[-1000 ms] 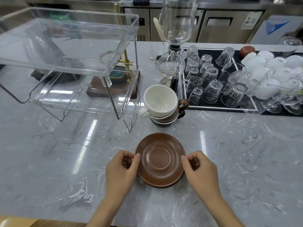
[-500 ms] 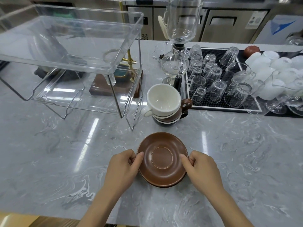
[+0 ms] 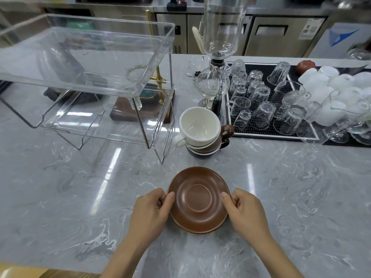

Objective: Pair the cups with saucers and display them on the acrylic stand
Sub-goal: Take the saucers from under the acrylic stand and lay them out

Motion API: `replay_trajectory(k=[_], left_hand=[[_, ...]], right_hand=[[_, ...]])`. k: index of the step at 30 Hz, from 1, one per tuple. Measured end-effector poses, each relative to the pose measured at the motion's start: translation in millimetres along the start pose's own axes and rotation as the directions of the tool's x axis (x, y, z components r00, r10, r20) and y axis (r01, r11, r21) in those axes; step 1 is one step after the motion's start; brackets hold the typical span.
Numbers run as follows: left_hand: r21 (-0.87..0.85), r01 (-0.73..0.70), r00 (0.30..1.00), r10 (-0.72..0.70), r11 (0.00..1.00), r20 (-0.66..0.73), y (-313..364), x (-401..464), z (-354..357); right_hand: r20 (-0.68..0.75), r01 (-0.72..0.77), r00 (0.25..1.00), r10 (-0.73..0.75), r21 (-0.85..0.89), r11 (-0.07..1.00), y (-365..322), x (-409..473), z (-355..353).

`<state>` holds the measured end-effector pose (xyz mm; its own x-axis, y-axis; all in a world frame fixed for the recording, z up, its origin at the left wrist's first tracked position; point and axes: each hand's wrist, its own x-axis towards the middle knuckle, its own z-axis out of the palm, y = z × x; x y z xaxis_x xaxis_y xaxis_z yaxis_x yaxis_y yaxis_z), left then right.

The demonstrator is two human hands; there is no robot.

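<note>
A brown saucer (image 3: 198, 199) is at the front middle of the marble counter, on top of another saucer whose edge shows beneath it. My left hand (image 3: 151, 211) grips its left rim, thumb on top. My right hand (image 3: 244, 212) grips its right rim the same way. Behind the saucers stand three stacked cups: a white cup (image 3: 198, 126) on top, a brown cup (image 3: 222, 135) under it, a dark cup (image 3: 200, 153) at the bottom. The two-tier acrylic stand (image 3: 88, 63) is at the back left, both shelves bare.
A glass siphon coffee maker (image 3: 215, 77) stands right behind the cups. A black mat (image 3: 279, 135) at the right holds several upturned glasses and white cups. A wooden base with a brass post (image 3: 158, 85) sits behind the stand.
Both hands closed in from beside the saucer onto its rim, thumbs now on top. The top saucer has tilted slightly off the one beneath.
</note>
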<state>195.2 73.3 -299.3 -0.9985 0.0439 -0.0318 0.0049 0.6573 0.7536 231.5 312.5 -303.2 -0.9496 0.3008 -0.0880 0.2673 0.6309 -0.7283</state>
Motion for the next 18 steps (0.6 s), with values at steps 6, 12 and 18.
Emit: replay_trajectory(k=[6, 12, 18], left_hand=[[-0.051, -0.006, 1.0, 0.006, 0.999, -0.004, 3, -2, 1], [-0.073, -0.029, 1.0, 0.029, 0.997, -0.001, 18, 0, 1], [-0.067, -0.091, 0.995, 0.093, 0.994, 0.031, 44, 12, 16]], right_hand=[[-0.015, 0.009, 1.0, -0.008, 0.035, 0.999, 0, -3, -3], [-0.049, 0.019, 0.999, -0.015, 0.082, 0.996, 2, -4, -16], [-0.118, -0.003, 0.993, 0.014, 0.094, 0.996, 10, -3, -43]])
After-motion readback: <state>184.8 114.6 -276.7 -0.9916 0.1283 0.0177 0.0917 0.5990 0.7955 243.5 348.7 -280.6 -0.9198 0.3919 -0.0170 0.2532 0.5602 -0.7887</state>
